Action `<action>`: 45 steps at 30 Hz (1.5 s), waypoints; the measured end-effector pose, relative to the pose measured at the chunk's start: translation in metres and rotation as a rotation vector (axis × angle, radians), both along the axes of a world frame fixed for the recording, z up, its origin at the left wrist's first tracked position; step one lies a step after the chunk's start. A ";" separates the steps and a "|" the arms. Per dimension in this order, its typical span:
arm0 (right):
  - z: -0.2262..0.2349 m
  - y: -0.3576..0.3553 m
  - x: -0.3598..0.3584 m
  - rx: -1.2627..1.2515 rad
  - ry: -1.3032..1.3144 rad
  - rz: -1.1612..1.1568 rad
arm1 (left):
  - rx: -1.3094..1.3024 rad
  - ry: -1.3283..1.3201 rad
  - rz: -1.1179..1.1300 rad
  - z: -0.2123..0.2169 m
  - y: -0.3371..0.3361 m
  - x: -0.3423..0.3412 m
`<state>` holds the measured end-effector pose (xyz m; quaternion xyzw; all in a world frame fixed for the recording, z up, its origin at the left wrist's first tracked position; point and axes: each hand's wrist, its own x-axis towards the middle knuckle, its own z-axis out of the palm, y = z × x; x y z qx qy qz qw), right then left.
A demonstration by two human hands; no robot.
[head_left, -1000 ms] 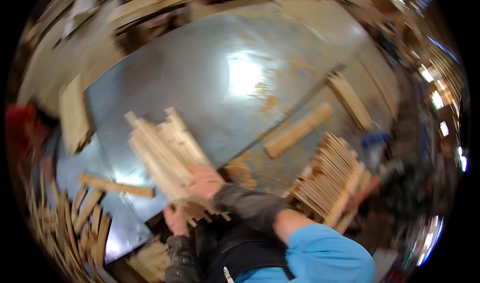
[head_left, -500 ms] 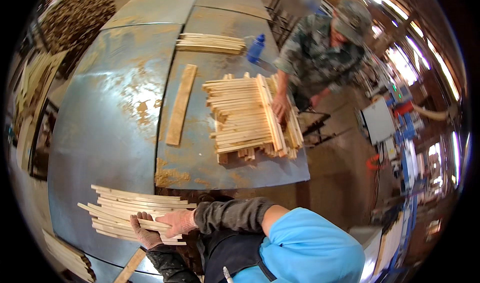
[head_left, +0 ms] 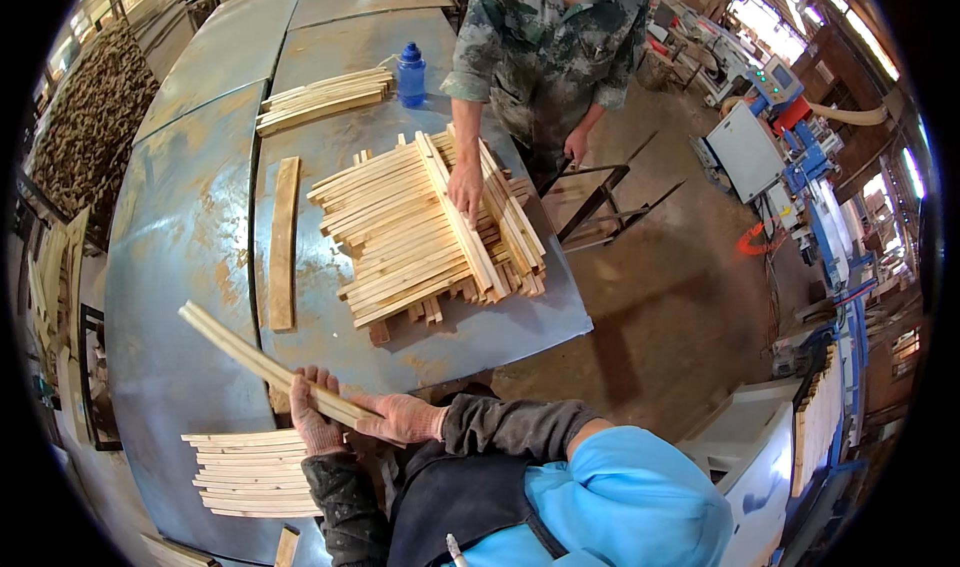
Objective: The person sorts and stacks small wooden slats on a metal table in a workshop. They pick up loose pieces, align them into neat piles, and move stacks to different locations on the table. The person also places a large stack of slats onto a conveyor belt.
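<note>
A pair of long pale wooden strips [head_left: 238,349] slants up to the far left, raised over the table's near edge. My left hand [head_left: 316,415], in a pinkish knit glove, is wrapped round them. Gloved the same way, my right hand [head_left: 402,419] closes on their near end. Below my left hand lies a row of several similar strips [head_left: 250,474], side by side on the metal table [head_left: 185,267].
Ahead is a crisscross stack of wooden strips [head_left: 405,237], with a co-worker's hand [head_left: 466,189] on it. A single board [head_left: 284,242], a strip bundle [head_left: 325,100] and a blue bottle [head_left: 411,75] are on the table. Machines [head_left: 750,152] stand at the right.
My hands have lifted strips off the near row and swung them up and forward. The view has turned, so the stack and co-worker appear further left.
</note>
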<state>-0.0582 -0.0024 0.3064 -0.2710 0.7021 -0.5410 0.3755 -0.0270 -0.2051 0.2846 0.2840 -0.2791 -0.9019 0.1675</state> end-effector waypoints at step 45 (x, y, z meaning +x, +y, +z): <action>-0.068 0.259 -0.175 0.366 -0.179 -0.448 | -1.045 -0.405 -0.905 -0.051 0.250 -0.259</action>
